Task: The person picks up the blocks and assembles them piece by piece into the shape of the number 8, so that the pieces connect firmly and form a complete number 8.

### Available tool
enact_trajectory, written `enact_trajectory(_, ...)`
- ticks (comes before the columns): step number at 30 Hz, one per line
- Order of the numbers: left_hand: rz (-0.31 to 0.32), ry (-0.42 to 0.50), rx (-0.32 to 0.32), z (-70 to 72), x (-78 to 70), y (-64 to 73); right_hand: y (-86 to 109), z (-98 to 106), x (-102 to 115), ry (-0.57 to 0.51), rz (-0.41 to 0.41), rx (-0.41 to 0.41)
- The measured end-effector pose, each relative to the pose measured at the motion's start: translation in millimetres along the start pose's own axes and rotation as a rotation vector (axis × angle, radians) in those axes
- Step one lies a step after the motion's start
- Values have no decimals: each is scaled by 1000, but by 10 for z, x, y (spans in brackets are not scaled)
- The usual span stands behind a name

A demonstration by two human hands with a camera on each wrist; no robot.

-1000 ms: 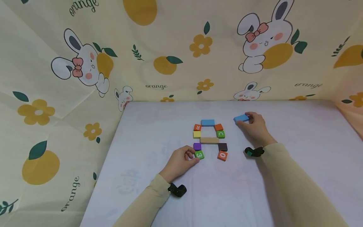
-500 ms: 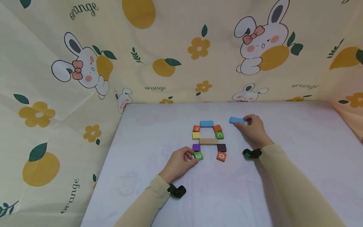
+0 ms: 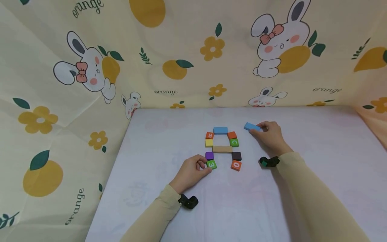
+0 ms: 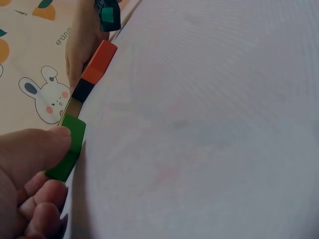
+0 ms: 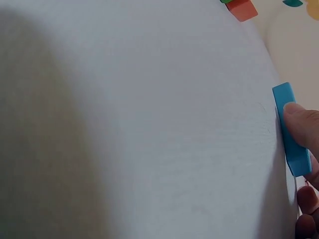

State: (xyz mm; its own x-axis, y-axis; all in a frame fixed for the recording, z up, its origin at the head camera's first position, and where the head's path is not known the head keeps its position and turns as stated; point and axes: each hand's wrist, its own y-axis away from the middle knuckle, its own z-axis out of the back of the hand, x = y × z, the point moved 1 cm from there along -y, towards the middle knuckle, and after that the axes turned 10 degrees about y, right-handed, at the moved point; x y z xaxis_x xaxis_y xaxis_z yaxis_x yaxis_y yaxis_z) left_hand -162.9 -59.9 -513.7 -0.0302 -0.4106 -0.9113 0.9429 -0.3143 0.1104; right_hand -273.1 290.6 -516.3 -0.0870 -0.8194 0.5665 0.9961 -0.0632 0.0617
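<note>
My left hand (image 3: 191,169) pinches a green block marked 3 (image 3: 212,164) at the lower left end of a block figure; in the left wrist view the thumb lies on that green block (image 4: 75,134). To the right of the figure, my right hand (image 3: 270,135) holds a blue rectangular block (image 3: 251,126) between thumb and fingers. The right wrist view shows the thumb pressed on this blue block (image 5: 291,132). A second blue block (image 3: 220,130) forms the figure's top, and a tan block (image 3: 222,149) crosses its middle.
Along the figure's sides lie a red R block (image 3: 209,135), yellow block (image 3: 209,143), purple block (image 3: 209,155), orange block (image 3: 232,134), green C block (image 3: 234,143), black block (image 3: 237,156) and orange O block (image 3: 236,165). A rabbit-print cloth (image 3: 184,40) stands behind the white table (image 3: 157,141).
My right hand has shifted slightly left with the blue block, and the block has turned in its grip. My left hand stays on the green block.
</note>
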Motion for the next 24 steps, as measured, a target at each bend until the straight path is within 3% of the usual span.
enact_trajectory(7, 17, -5, 3, 8, 13, -6, 54, 66, 10, 1, -24, 52)
enact_trajectory(19, 35, -18, 11, 15, -1, 2, 348, 165, 67, 130, -11, 135)
enact_trajectory(24, 21, -16, 18, 16, -19, 3, 515, 186, 166, 124, 53, 126)
